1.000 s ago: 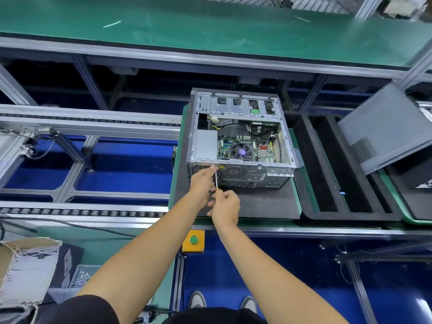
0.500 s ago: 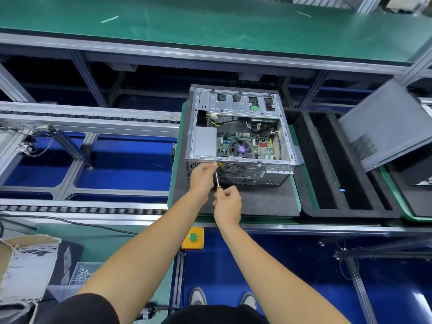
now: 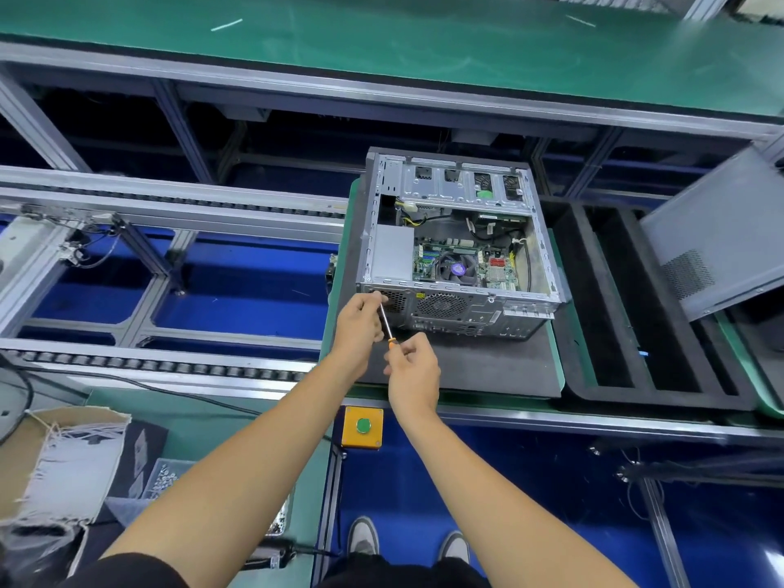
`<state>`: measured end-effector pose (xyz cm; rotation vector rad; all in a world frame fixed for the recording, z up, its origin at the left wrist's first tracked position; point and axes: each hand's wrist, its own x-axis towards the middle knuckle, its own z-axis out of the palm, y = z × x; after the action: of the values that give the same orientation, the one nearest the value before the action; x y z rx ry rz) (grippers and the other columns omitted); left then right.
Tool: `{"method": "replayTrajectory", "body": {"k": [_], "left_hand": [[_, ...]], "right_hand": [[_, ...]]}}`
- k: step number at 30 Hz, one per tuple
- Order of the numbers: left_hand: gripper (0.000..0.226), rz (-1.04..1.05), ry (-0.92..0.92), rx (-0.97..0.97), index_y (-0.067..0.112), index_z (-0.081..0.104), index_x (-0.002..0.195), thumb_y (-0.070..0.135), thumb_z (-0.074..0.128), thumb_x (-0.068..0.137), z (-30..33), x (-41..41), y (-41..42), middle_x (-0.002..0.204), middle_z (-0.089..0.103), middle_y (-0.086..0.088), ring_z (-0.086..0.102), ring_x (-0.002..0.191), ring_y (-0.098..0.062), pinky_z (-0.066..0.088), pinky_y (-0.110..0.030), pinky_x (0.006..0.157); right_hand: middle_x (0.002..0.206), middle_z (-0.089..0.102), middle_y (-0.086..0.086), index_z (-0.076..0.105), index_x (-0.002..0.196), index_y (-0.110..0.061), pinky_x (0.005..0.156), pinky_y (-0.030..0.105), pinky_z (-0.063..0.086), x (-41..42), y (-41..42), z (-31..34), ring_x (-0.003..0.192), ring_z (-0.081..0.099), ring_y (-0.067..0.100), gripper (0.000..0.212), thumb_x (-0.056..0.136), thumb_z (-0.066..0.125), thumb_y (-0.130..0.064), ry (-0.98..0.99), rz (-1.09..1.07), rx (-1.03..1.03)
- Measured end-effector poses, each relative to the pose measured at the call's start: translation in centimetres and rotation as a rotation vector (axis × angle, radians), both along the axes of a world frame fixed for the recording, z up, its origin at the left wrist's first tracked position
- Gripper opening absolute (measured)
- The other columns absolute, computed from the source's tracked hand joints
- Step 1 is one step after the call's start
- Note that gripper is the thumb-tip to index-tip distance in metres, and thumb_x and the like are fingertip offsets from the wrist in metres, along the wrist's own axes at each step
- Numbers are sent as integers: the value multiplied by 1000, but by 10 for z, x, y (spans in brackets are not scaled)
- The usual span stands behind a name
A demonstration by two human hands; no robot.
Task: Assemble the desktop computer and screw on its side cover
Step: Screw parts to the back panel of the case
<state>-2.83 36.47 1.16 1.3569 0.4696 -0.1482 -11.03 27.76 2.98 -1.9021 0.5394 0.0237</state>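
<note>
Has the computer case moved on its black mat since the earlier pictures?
No. The computer case sits at the same place on the black mat; only the camera shifted.

Computer cases [image 3: 458,244]: one
Screwdrivers [image 3: 387,326]: one
Hands: two, left [image 3: 358,328] and right [image 3: 413,375]
Side covers [image 3: 721,231]: one
Push buttons [image 3: 363,426]: one
Shoes: two [image 3: 362,536] [image 3: 455,547]

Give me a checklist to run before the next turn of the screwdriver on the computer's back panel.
1. Right hand grips the screwdriver handle: ok.
2. Left hand steadies the shaft near the tip: ok.
3. Tip seated in a screw: cannot tell, the left fingers hide it.
4. Computer case rests flat on the dark mat: ok.
5. Side cover fitted on the case: not ok, it leans off to the right.
</note>
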Motion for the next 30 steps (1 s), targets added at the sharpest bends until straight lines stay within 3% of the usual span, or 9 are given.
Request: {"method": "replayTrajectory", "body": {"k": [12, 23, 28, 30], "left_hand": [[25, -181, 32, 1, 15, 71, 105, 35, 57, 103, 3, 9, 31, 55, 29, 7, 26, 49, -8, 26, -24, 48], [26, -149, 55, 6, 15, 74, 104, 35, 58, 102, 6, 16, 34, 56, 33, 5, 29, 49, -9, 30, -23, 47], [26, -147, 34, 13, 20, 75, 105, 39, 59, 101, 3, 13, 35, 57, 33, 5, 29, 49, -9, 32, -21, 46], [27, -163, 30, 17, 23, 77, 105, 42, 58, 101, 1, 12, 37, 58, 31, 4, 28, 49, -10, 31, -22, 47]], "right_hand": [[70, 68, -2, 48, 80, -21, 70, 43, 53, 4, 30, -6, 71, 65, 20, 21, 100, 55, -20, -3, -56, 27], [66, 67, -3, 51, 83, -15, 69, 39, 51, 14, 39, -7, 69, 64, 19, 17, 99, 54, -19, 17, -85, 79], [63, 68, 4, 55, 83, -9, 43, 28, 45, 15, 42, -8, 46, 55, 16, 19, 100, 52, -15, 40, -129, 248], [62, 69, 5, 57, 83, -8, 40, 25, 41, 16, 42, -7, 40, 52, 17, 21, 101, 48, -14, 55, -120, 305]]}}
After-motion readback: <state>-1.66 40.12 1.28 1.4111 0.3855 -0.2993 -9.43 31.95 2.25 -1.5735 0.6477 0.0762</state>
